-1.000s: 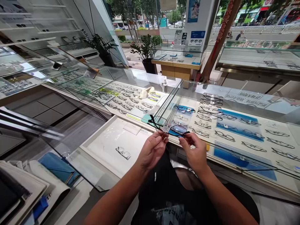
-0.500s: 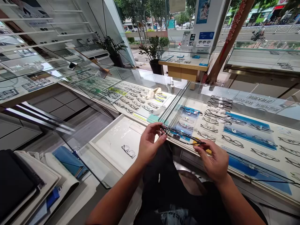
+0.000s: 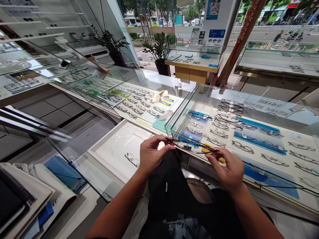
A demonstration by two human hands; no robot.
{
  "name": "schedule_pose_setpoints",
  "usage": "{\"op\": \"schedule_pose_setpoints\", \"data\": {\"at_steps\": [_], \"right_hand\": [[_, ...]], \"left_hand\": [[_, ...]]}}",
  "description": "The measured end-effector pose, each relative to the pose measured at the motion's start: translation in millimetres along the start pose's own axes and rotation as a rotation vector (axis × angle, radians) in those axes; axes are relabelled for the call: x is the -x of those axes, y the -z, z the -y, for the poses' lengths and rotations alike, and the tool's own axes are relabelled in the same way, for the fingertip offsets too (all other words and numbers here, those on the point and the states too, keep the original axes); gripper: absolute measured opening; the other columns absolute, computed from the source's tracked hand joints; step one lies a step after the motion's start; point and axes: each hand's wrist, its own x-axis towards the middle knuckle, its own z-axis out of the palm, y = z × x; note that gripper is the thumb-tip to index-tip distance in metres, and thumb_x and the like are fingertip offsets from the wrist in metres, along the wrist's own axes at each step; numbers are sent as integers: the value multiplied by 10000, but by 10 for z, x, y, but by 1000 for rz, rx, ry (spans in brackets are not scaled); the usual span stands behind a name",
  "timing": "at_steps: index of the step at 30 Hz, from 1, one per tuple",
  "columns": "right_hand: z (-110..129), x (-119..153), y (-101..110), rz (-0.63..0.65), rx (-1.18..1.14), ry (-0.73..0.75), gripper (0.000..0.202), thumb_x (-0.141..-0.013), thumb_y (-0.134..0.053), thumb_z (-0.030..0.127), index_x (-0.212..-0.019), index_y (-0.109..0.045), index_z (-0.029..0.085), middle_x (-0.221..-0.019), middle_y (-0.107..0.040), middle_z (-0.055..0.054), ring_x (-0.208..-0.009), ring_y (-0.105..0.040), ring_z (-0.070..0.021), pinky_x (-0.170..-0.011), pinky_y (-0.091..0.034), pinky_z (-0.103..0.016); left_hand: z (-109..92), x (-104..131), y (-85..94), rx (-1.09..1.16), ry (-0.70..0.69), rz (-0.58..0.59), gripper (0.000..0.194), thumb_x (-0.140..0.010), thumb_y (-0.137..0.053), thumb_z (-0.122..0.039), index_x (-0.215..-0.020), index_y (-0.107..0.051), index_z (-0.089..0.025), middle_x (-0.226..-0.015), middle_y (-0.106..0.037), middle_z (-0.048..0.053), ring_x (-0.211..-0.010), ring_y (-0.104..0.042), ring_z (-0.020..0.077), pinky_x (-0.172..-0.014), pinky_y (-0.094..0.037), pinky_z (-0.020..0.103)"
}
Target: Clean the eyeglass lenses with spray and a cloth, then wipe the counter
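A dark pair of eyeglasses (image 3: pixel 190 142) is held up between my two hands, above my lap and in front of the display case. My left hand (image 3: pixel 154 153) pinches one end of it between thumb and fingers. At the other end, the fingertips of my right hand (image 3: pixel 227 168) are closed on a dark temple arm. To the left, an open white drawer (image 3: pixel 112 141) holds another pair of glasses (image 3: pixel 132 159). Just behind my right fingertips shows a yellow object (image 3: pixel 220 158), partly hidden.
Right of centre stands a glass case (image 3: pixel 206 99) with several rows of eyeglasses on white and blue boards. Further left, a cream cloth (image 3: pixel 159 96) and a small spray bottle (image 3: pixel 180 89) rest on the counter glass. Folders (image 3: pixel 59 171) are stacked at lower left.
The view has shifted slightly, so the surroundings sit a little further left and higher. Both hands keep hold of the eyeglasses, which are tilted a bit differently.
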Motion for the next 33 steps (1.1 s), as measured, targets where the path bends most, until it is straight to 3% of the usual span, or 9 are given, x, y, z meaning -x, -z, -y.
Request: {"op": "schedule_pose_setpoints", "data": {"at_steps": [6, 10, 14, 20, 23, 28, 33], "right_hand": [[44, -8, -13, -30, 30, 8, 130, -1051, -710, 346, -1019, -711, 219, -712, -717, 0, -569, -689, -171, -555, -539, -264], [41, -6, -17, -27, 34, 11, 122, -1052, -710, 341, -1045, -712, 219, -708, -712, 1, -576, -690, -173, -564, -545, -267], [-6, 17, -21, -7, 9, 9, 113, -1045, -724, 323, -1090, -714, 220, -772, -736, -11, -603, -690, -168, -591, -559, -267], [-75, 53, -19, 18, -61, -35, 127, -1025, -747, 302, -1129, -735, 230, -824, -756, -23, -645, -701, -173, -613, -568, -274], [-51, 63, -41, 36, -204, -218, 158, -991, -786, 357, -1075, -755, 227, -773, -737, -15, -633, -699, -182, -624, -584, -290], [38, 70, -134, 26, -656, -749, 339, -923, -828, 494, -1011, -737, 179, -696, -704, -27, -572, -668, -186, -530, -561, -275], [88, 57, -156, 75, -798, -871, 403, -919, -813, 563, -922, -730, 169, -627, -663, -21, -534, -593, -146, -514, -505, -232]], "left_hand": [[3, 14, -29, -17, 17, -42, 317, -635, -1008, -377, -757, -767, -210, -762, -761, 43, -772, -755, 238, -816, -626, 405], [20, 16, -24, -4, 12, -60, 309, -646, -1002, -373, -781, -776, -213, -832, -785, 54, -789, -758, 235, -831, -630, 405], [2, 8, -13, -21, 30, -3, 298, -694, -979, -347, -908, -827, -207, -917, -800, 75, -788, -751, 210, -803, -633, 360], [-29, 14, -6, 35, 168, 63, 340, -781, -926, -363, -1078, -846, -216, -818, -756, 44, -757, -750, 185, -742, -631, 299], [-30, 12, -12, 66, 212, 74, 358, -778, -927, -386, -1070, -842, -196, -807, -770, 58, -752, -754, 196, -721, -630, 302], [-21, 53, -79, 104, 215, 59, 339, -775, -932, -350, -1058, -835, -191, -817, -790, 60, -798, -783, 209, -761, -642, 302], [-1, 81, -111, 138, 253, 49, 330, -790, -923, -325, -1070, -823, -179, -833, -798, 55, -798, -785, 191, -780, -642, 285]]}}
